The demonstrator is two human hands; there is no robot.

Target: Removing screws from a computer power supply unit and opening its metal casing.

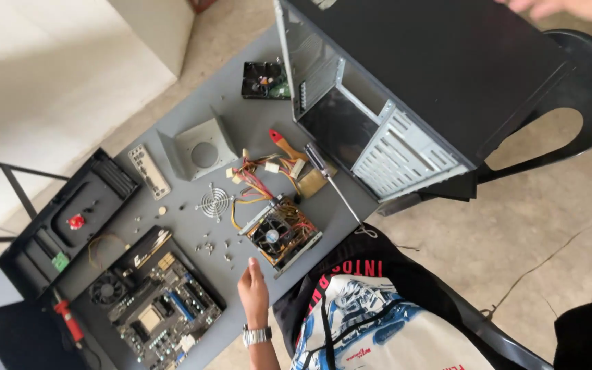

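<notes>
My left hand (253,291), with a metal watch on the wrist, lies open and flat on the grey table (193,103), just below an opened power supply (281,234) with a fan and coloured cables. Several loose screws (212,247) lie to the hand's left. A black computer case (405,75) stands tilted at the table's right end, its open metal frame facing me. My right hand (570,8) grips the case's upper edge; most of the hand is cut off by the frame's top edge.
A motherboard (152,294) lies at bottom left beside a black front bezel (63,219). A hard drive (265,80), metal bracket (200,147), port plate (149,171), fan grille (214,202) and long screwdriver (330,181) are spread over the table. A black chair (577,96) stands behind the case.
</notes>
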